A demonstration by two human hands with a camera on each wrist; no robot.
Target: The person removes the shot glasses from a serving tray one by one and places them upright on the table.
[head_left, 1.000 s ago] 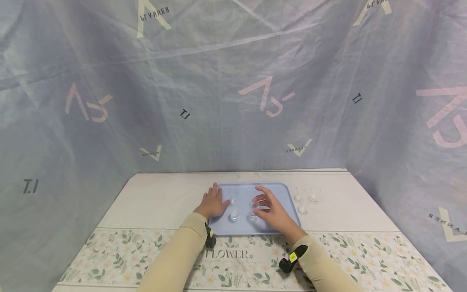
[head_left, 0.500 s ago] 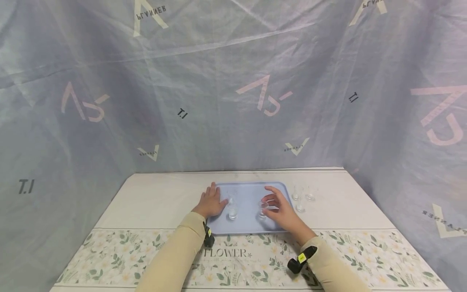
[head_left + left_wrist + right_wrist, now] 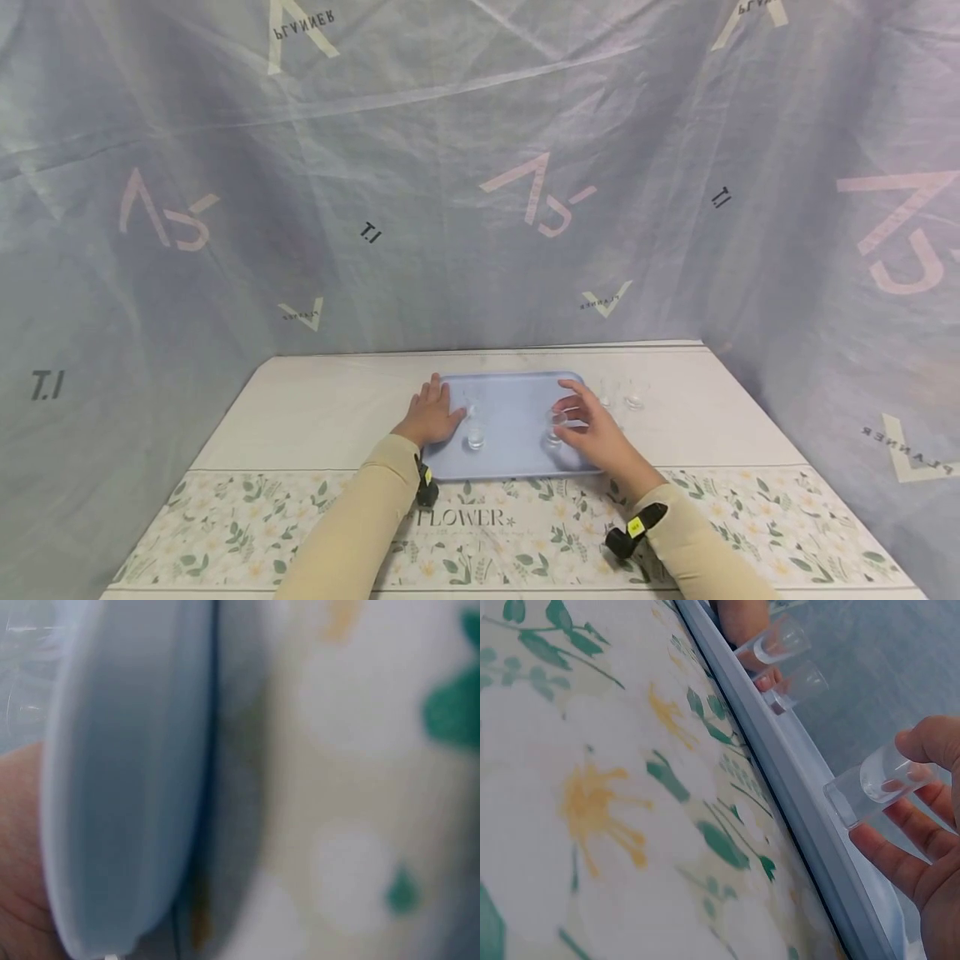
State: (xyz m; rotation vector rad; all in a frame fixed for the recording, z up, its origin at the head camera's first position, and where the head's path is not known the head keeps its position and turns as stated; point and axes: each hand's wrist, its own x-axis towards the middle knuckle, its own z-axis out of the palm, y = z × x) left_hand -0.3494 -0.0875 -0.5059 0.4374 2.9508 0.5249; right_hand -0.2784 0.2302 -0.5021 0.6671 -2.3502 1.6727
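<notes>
Between the thumb and fingers of my right hand [image 3: 597,432], a small clear shot glass [image 3: 874,784] is pinched near the right side of the pale blue tray [image 3: 513,462]. Whether its base touches the tray is hard to tell. My left hand [image 3: 431,417] rests on the tray's left rim with its fingers extended. Close to the left thumb, two more clear glasses stand on the tray, a nearer glass [image 3: 476,435] and a farther glass [image 3: 472,403]. The left wrist view shows mostly the tray's side wall [image 3: 127,772].
On the white table right of the tray stand clear glasses, one glass [image 3: 634,397] plainly seen and others partly behind the right hand. A flowered cloth strip [image 3: 480,542] runs along the front. A grey curtain [image 3: 480,250] encloses the back and sides.
My right hand has moved rightward across the tray with the shot glass, away from the two other glasses. The left hand stays on the rim. The head view has shifted slightly.
</notes>
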